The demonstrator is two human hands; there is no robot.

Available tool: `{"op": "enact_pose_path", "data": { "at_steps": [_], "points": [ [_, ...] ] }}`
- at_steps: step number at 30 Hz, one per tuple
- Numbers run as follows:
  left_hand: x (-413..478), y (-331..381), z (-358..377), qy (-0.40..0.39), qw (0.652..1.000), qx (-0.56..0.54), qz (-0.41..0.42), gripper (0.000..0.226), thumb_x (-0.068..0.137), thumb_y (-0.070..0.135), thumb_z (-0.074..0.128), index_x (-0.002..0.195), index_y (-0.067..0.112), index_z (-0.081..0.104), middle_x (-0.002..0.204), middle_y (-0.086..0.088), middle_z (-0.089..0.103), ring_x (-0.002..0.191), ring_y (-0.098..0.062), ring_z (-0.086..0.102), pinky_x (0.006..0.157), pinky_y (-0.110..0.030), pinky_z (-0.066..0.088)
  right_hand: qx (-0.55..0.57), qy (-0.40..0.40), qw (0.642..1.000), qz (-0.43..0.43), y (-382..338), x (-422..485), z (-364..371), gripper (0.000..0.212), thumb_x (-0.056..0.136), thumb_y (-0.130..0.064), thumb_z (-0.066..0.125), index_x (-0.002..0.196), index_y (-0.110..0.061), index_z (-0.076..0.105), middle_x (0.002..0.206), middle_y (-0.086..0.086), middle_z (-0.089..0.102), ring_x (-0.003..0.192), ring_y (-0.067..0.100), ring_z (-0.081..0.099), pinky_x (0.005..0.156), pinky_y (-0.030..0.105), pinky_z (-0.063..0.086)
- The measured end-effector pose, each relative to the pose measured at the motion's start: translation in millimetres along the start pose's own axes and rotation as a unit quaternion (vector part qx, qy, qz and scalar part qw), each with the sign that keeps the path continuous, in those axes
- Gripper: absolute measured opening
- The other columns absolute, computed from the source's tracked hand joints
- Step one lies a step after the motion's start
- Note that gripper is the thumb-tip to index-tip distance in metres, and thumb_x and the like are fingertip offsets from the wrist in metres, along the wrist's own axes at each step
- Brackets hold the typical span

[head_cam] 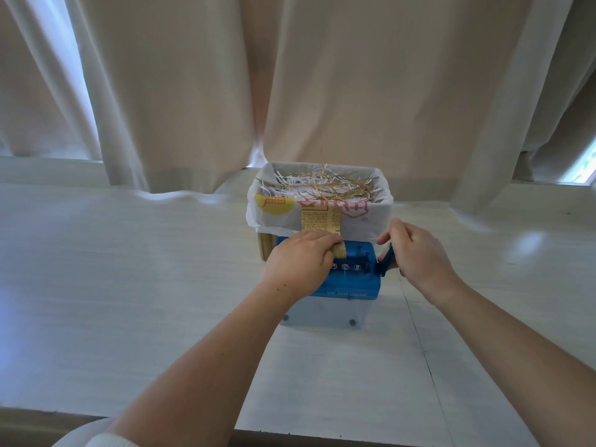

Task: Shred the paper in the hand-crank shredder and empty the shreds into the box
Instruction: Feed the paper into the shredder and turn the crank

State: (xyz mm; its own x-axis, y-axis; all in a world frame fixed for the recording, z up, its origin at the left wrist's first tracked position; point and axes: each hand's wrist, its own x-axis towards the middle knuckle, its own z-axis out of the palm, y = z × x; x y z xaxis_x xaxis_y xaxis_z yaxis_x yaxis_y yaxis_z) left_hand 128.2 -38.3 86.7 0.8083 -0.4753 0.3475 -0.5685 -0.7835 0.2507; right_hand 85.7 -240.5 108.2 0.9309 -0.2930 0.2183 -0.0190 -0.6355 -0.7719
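Note:
A blue hand-crank shredder (350, 275) with a clear bin below stands on the white table. A tan printed paper strip (321, 220) sticks up out of its top slot. My left hand (301, 261) lies over the shredder's top left, fingers curled against the strip's lower end. My right hand (416, 253) grips the blue crank handle (387, 261) on the shredder's right side. Right behind the shredder stands the box (364, 217), lined with a white plastic bag and holding white and tan shreds (322, 185).
The white table (129, 269) stretches wide to both sides, with its near edge at the bottom of the view. Beige and white curtains (322, 91) hang close behind the box. A seam in the tabletop runs on the right.

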Motion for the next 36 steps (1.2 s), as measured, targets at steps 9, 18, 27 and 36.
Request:
{"op": "enact_pose_path", "data": {
  "at_steps": [9, 18, 27, 36],
  "points": [
    [-2, 2, 0, 0.002, 1.0, 0.008, 0.002, 0.038, 0.1, 0.031, 0.031, 0.134, 0.034, 0.048, 0.134, 0.015, 0.054, 0.121, -0.01, 0.046, 0.092, -0.03, 0.041, 0.098, 0.123, 0.978, -0.136, 33, -30, 26, 0.032, 0.095, -0.062, 0.036, 0.106, -0.036, 0.051, 0.072, -0.003, 0.068, 0.07, 0.007, 0.064, 0.063, 0.024, 0.051],
    [0, 1, -1, -0.016, 1.0, 0.008, 0.01, 0.038, 0.1, 0.03, 0.03, 0.135, 0.031, 0.045, 0.135, 0.011, 0.052, 0.121, -0.013, 0.045, 0.097, -0.032, 0.039, 0.09, 0.207, 0.968, -0.111, 28, -19, 45, 0.038, 0.097, -0.055, 0.026, 0.089, -0.023, 0.045, 0.062, -0.001, 0.057, 0.059, 0.022, 0.059, 0.057, 0.048, 0.051],
    [1, -1, -1, -0.028, 1.0, 0.007, 0.005, 0.041, 0.1, 0.03, 0.029, 0.138, 0.032, 0.044, 0.14, 0.012, 0.049, 0.127, -0.012, 0.042, 0.099, -0.031, 0.037, 0.071, 0.186, 0.977, -0.069, 23, -8, 45, 0.051, 0.092, -0.062, 0.022, 0.084, -0.015, 0.042, 0.059, 0.006, 0.055, 0.058, 0.025, 0.056, 0.053, 0.037, 0.043],
    [2, -3, 2, -0.024, 1.0, 0.011, 0.011, 0.041, 0.099, 0.031, 0.029, 0.137, 0.036, 0.044, 0.139, 0.015, 0.05, 0.127, -0.012, 0.044, 0.1, -0.032, 0.038, 0.041, 0.149, 0.988, -0.019, 20, 3, 45, 0.055, 0.097, -0.061, 0.021, 0.083, -0.014, 0.046, 0.062, -0.001, 0.051, 0.059, 0.012, 0.051, 0.05, 0.03, 0.033]
  ]
}}
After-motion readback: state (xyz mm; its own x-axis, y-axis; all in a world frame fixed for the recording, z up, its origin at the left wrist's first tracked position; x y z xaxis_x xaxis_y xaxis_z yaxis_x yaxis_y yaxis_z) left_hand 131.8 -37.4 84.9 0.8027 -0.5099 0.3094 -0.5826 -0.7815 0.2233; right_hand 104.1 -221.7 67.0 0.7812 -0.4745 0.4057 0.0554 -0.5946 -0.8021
